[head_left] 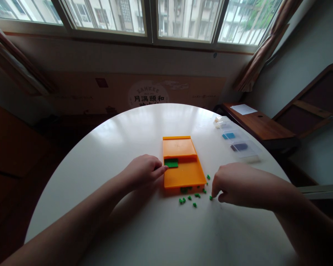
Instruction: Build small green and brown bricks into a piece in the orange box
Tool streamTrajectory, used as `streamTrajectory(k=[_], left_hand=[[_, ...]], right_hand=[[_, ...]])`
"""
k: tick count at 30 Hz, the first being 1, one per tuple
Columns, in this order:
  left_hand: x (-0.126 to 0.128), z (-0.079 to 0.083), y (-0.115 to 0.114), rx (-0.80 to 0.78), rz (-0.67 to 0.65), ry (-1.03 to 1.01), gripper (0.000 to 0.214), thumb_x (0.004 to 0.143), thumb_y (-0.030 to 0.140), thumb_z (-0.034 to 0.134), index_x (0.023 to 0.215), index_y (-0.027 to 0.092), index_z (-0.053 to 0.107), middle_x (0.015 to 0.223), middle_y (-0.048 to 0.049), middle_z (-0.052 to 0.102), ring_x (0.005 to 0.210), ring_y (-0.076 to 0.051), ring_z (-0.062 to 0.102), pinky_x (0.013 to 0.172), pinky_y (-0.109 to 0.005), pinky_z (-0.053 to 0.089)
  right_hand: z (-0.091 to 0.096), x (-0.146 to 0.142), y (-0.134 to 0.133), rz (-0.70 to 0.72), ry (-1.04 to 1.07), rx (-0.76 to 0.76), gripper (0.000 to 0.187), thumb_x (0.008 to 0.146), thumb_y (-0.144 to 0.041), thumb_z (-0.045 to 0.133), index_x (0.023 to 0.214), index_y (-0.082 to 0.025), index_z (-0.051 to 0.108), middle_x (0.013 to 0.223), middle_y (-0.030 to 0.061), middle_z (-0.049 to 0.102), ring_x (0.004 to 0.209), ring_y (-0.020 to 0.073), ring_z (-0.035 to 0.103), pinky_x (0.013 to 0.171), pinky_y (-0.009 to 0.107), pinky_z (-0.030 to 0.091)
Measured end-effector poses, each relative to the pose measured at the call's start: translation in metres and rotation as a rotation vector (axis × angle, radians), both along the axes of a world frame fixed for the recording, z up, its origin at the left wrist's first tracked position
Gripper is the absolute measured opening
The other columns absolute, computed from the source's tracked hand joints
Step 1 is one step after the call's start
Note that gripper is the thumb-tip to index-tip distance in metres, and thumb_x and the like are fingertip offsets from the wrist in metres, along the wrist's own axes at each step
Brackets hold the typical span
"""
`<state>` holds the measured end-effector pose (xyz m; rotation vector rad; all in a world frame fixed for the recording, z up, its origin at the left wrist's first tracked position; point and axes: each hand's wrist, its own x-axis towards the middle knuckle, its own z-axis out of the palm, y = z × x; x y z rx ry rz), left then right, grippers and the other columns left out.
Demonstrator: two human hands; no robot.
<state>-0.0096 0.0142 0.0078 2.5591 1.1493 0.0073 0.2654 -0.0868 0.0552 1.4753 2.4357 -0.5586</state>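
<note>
An orange plastic tray (184,175) with a raised back section lies on the table. In its left corner, against the divider, sits a block of small green pieces (171,163) packed in rows. My left hand (147,168) grips the tray's left edge, the thumb resting beside the green block. To the right of the tray, my right hand (230,183) points down with index finger and thumb apart. Its fingertip is at a loose green piece (211,198), and whether they touch I cannot tell. Several more green pieces (194,204) lie scattered before the tray's front edge.
A clear plastic box (251,149) with blue and dark pieces in its compartments stands at the right rear of the round white table (122,136). Beyond the table's right edge is a wooden desk (263,123) bearing a sheet of paper (243,109). Windows line the far wall.
</note>
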Motion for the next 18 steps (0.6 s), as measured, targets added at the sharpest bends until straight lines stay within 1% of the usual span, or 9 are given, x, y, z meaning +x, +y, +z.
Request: streamTrajectory(k=[6, 11, 14, 18], left_hand=[[0.001, 0.000, 0.000, -0.002, 0.000, 0.006, 0.045, 0.090, 0.047, 0.038, 0.060, 0.018, 0.056, 0.065, -0.0024, 0.062, 0.058, -0.013, 0.050, 0.054, -0.026, 0.029], [0.001, 0.000, 0.000, 0.004, 0.002, 0.009, 0.045, 0.090, 0.047, 0.038, 0.061, 0.019, 0.056, 0.065, -0.0027, 0.062, 0.058, -0.013, 0.049, 0.053, -0.026, 0.028], [0.000, 0.000, 0.000, -0.003, 0.001, 0.010, 0.045, 0.090, 0.047, 0.039, 0.061, 0.019, 0.057, 0.066, -0.0030, 0.063, 0.058, -0.014, 0.050, 0.052, -0.026, 0.028], [0.000, 0.000, 0.000, -0.012, -0.001, 0.011, 0.045, 0.090, 0.047, 0.038, 0.062, 0.019, 0.058, 0.066, -0.0031, 0.063, 0.058, -0.014, 0.050, 0.052, -0.026, 0.029]], right_hand=[[0.005, -0.013, 0.001, 0.075, 0.060, 0.056, 0.024, 0.079, -0.022, 0.057, 0.090, -0.033, 0.075, 0.081, -0.0018, 0.072, 0.073, 0.0163, 0.064, 0.064, 0.026, 0.036], [0.007, -0.021, -0.003, 0.088, 0.105, 0.036, 0.030, 0.080, -0.020, 0.057, 0.099, -0.035, 0.074, 0.088, -0.0015, 0.073, 0.078, 0.0166, 0.065, 0.067, 0.026, 0.037], [0.006, -0.023, -0.005, 0.095, 0.133, 0.033, 0.031, 0.083, -0.022, 0.057, 0.106, -0.036, 0.072, 0.091, -0.0006, 0.073, 0.080, 0.0174, 0.066, 0.066, 0.026, 0.037], [0.003, -0.027, -0.005, 0.099, 0.133, 0.072, 0.037, 0.082, -0.025, 0.060, 0.116, -0.039, 0.066, 0.089, -0.0009, 0.072, 0.075, 0.0176, 0.066, 0.062, 0.026, 0.034]])
